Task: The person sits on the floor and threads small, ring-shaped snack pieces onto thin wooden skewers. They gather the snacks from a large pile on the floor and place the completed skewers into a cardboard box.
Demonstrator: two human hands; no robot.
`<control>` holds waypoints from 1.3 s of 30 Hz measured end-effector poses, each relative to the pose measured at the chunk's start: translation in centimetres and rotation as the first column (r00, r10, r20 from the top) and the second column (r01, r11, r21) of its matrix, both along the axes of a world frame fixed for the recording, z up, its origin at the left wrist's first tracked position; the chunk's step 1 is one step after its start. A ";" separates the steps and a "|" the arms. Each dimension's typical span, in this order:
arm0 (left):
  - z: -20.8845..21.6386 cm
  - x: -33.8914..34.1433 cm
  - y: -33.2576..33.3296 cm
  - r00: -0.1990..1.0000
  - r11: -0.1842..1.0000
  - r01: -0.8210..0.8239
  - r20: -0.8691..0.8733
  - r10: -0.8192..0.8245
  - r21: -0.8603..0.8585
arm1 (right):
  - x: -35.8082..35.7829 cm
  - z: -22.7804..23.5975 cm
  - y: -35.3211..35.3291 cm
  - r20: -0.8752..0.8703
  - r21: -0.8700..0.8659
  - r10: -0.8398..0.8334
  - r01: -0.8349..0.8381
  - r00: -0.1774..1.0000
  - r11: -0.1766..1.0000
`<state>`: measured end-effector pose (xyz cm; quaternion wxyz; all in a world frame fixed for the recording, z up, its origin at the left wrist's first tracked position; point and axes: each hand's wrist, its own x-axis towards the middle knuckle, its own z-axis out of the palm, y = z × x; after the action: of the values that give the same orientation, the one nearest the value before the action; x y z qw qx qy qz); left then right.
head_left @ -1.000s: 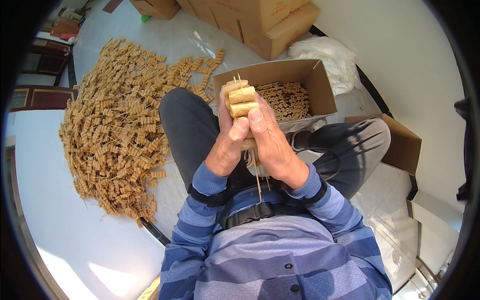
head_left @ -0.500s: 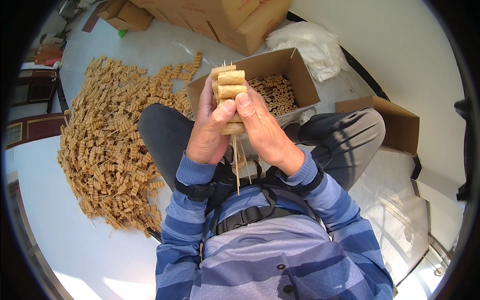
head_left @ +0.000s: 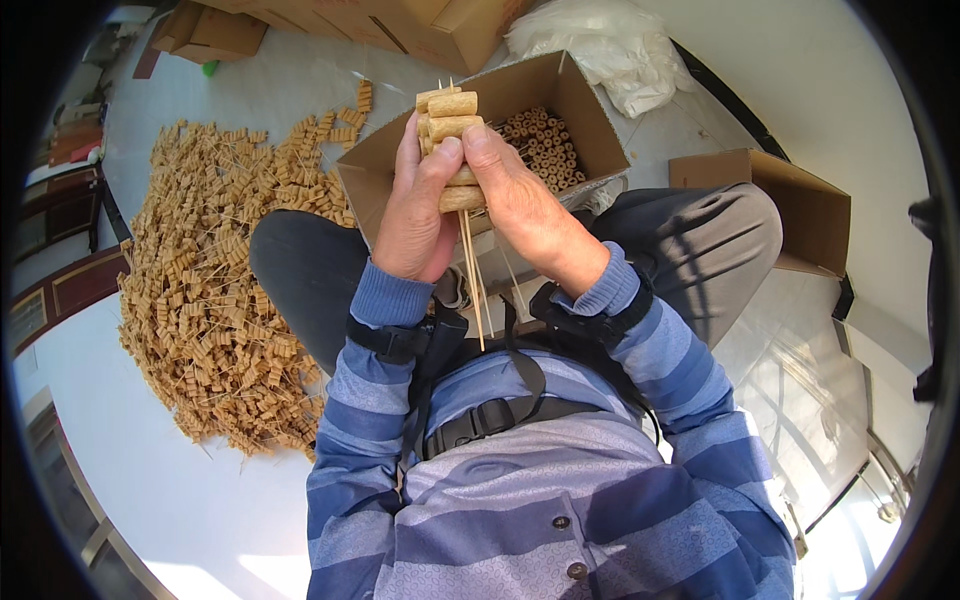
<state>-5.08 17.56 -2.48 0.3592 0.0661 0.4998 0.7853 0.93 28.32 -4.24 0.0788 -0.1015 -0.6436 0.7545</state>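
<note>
Carton [head_left: 592, 125]: open from above, its walls barring the sides.
Left knee [head_left: 290, 265]: stands between left hand [head_left: 415, 210] and the skewer heap [head_left: 215, 290].

Bundle of skewered rolls [head_left: 453, 104]: tan, stubby cylinders with a wrinkled surface, stacked crosswise on thin pale sticks [head_left: 470, 270]. Located between 11 and 12 o'clock from view centre, off the floor, enclosed between left hand [head_left: 418, 215] and right hand [head_left: 528, 208]. Pointed tips protrude toward 12 o'clock; long bare ends run toward 6, slightly fanned. Middle rolls partly hidden by the thumbs; roll count indeterminate.
</note>
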 end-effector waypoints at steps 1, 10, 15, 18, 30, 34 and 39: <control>-0.3 -0.2 0.1 0.999 1.000 0.011 0.037 -0.011 -0.005 | -0.1 -0.2 0.4 0.011 -0.027 0.022 -0.022 1.000 0.999; -1.2 -1.9 -0.8 0.946 1.000 -0.027 0.323 0.030 -0.013 | 2.2 -0.8 1.8 0.294 -0.435 -0.055 0.185 0.954 0.881; -2.2 -2.2 -1.5 0.913 0.985 -0.148 0.396 0.102 0.087 | 6.3 -1.7 1.0 0.353 -0.622 0.405 -0.112 0.843 0.775; -2.6 -2.5 -1.8 0.887 0.962 -0.239 0.434 0.159 0.135 | 8.5 -1.3 0.8 0.327 -0.623 0.517 -0.231 0.791 0.747; -2.0 -0.8 -1.9 0.890 0.936 -0.278 0.426 0.165 0.217 | 8.9 0.3 -0.8 0.340 -0.663 0.489 -0.164 0.804 0.731; -1.7 0.4 -1.5 0.907 0.936 -0.276 0.380 0.179 0.217 | 8.1 0.5 -0.5 0.308 -0.643 0.414 -0.133 0.857 0.754; -1.3 0.8 -1.2 0.933 0.938 -0.238 0.327 0.149 0.253 | 7.1 0.6 -1.2 0.301 -0.700 0.297 -0.001 0.906 0.714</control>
<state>-4.27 16.32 -3.79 0.3380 -0.0534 0.3229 0.8824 8.01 27.09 -3.61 -0.1577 -0.2189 -0.3274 0.9056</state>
